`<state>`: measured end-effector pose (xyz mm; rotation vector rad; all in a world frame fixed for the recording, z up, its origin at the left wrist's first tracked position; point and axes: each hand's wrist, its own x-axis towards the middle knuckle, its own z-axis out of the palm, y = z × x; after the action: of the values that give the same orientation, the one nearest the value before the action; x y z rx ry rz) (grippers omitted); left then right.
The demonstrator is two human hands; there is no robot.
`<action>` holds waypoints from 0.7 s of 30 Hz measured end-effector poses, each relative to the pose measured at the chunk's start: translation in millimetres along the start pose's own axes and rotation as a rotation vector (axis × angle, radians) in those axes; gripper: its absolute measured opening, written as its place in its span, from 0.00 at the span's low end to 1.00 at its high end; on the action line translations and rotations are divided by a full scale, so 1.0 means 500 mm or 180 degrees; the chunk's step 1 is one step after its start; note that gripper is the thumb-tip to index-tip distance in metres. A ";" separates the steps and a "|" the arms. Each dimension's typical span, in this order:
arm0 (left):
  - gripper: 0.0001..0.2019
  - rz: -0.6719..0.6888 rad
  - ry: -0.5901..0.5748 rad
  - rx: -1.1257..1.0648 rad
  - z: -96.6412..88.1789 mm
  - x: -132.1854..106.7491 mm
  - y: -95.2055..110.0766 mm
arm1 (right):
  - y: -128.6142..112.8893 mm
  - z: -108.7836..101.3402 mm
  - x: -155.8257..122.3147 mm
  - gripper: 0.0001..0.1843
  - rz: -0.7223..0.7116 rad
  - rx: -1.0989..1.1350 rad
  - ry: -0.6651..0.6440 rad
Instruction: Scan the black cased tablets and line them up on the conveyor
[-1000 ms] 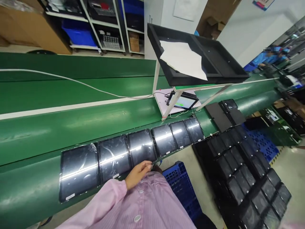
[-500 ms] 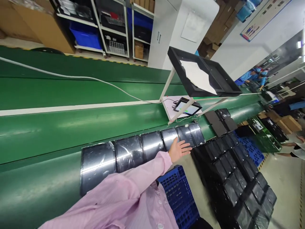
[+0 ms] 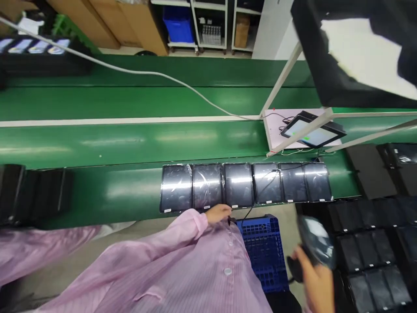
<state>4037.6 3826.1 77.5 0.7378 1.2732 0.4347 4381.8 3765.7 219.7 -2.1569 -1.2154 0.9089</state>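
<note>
My right hand (image 3: 317, 282), at the lower right, is wrapped round a handheld barcode scanner (image 3: 316, 241), dark with a pale shiny top and blurred by motion. My left hand (image 3: 219, 213) is closed at the front of my pink shirt, beside the bench edge. A small dark thing shows at its fingertips, too hidden to name. Just beyond lies a row of several flat dark screen panels (image 3: 239, 184) in clear film, with small white labels along their near edges. A thin black cable (image 3: 265, 188) runs across the panels and down past my left hand.
A tablet (image 3: 311, 132) stands on a white board under a frame bearing a black tray (image 3: 309, 56). Blue plastic crate (image 3: 260, 243) below the bench. Stacked black panels (image 3: 368, 248) at right. Dark cases (image 3: 35, 193) and another pink sleeve (image 3: 42, 252) at left. White cable (image 3: 146, 73) crosses the green bench.
My left hand has drawn back from open above the panels to closed by my shirt. My right hand with the scanner has come into view. The view has swung left and levelled.
</note>
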 end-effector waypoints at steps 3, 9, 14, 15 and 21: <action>0.22 0.0574 0.1182 0.0201 -0.132 -0.067 -0.038 | -0.031 0.175 -0.021 0.26 -0.0067 0.0012 -0.0978; 0.24 0.1012 0.3882 0.0737 -0.377 -0.176 -0.164 | -0.036 0.367 -0.104 0.25 -0.0008 -0.0282 -0.1073; 0.28 0.0472 0.3569 0.0328 -0.479 -0.202 -0.248 | -0.036 0.399 -0.151 0.24 0.0085 -0.0360 -0.0847; 0.28 0.0451 0.3387 0.0214 -0.487 -0.201 -0.256 | -0.037 0.404 -0.156 0.24 0.0101 -0.0374 -0.0800; 0.26 0.0564 0.3106 0.0159 -0.501 -0.196 -0.275 | -0.037 0.423 -0.178 0.25 0.0112 -0.0360 -0.0633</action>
<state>3757.4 3728.1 20.5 0.6970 2.1352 0.9805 4179.4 3717.3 121.7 -2.2243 -1.3565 1.1163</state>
